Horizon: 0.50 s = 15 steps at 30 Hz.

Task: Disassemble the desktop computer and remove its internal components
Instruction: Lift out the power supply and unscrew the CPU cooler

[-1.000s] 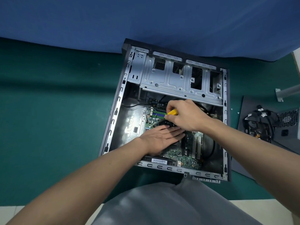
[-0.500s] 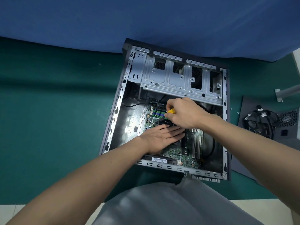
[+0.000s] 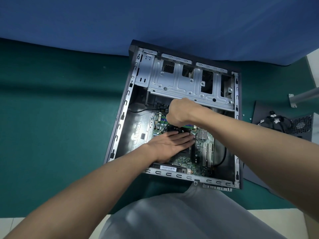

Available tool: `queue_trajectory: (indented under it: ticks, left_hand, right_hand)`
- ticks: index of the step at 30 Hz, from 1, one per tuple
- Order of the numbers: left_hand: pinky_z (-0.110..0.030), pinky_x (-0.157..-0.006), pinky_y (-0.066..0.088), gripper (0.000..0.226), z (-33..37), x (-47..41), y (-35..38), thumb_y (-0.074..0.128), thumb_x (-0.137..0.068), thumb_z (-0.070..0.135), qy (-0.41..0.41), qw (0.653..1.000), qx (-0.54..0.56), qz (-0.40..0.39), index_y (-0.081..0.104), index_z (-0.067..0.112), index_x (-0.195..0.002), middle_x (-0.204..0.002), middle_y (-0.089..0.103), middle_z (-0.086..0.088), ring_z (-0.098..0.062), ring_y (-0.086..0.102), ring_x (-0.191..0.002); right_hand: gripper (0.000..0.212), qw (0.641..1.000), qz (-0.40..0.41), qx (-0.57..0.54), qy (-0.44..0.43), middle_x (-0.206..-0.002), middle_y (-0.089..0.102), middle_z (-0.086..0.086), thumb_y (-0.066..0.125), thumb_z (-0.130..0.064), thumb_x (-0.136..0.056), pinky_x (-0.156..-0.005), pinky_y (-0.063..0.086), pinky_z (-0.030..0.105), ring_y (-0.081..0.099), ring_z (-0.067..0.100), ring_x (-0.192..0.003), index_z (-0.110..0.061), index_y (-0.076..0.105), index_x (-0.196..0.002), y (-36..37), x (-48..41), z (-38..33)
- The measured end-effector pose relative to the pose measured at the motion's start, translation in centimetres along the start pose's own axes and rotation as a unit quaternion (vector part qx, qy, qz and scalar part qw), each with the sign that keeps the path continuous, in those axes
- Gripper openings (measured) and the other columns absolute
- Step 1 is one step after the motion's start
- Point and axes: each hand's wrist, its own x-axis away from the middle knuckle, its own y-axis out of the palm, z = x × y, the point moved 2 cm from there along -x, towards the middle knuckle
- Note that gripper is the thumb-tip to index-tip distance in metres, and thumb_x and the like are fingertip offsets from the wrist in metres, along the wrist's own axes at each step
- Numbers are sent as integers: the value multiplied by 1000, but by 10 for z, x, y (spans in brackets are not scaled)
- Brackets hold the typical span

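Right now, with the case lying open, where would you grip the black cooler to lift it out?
I'd grip the black cooler by two opposite side edges, coming straight down from above: it lies flat on the motherboard, top facing up, walled in by the case. The left hand lies flat over most of it, so its outline is hidden.

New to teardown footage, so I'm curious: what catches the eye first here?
The open case lies on a green mat, motherboard exposed. The left hand rests flat on the black cooler mid-board, while the right hand, curled tight, hangs just beyond it, by the metal drive cage. Right of the case sits a power supply with tangled cables.
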Motion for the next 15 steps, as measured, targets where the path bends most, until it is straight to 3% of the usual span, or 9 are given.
queue_trajectory:
  ticks: [3,8,12,15]
  left_hand:
    - [-31,-118,-8,91,0,0,-1,43,-87,-4,1,1000,2,1,-16,19,-152,-160,-20,2,-12,-17,-147]
    - [-32,-119,-7,93,1,-1,-1,45,-86,-5,2,1000,1,6,-17,19,-152,-159,-22,1,-13,-17,-147]
    - [-30,-115,-11,91,0,0,1,44,-88,-2,-1,1000,-7,11,-16,21,-152,-159,-21,3,-12,-17,-146]
    - [-29,-112,-15,84,1,-1,2,40,-91,2,-1,1000,-27,15,-14,19,-152,-161,-17,3,-12,-15,-147]
  right_hand:
    - [35,1000,-10,27,8,-60,43,3,39,-14,-92,-59,38,29,44,19,-56,-10,45,-58,2,-3,0]
    - [35,1000,-7,5,5,-62,43,2,40,-14,-94,-44,29,25,41,14,-54,-11,41,-59,4,-3,6]
    - [31,999,19,16,-39,-62,46,3,47,-13,-90,-45,29,26,44,15,-55,-12,45,-60,5,-3,-2]
    - [25,991,30,94,-91,-65,41,4,50,-9,-86,-48,31,28,42,19,-55,-12,43,-62,3,-1,-11]
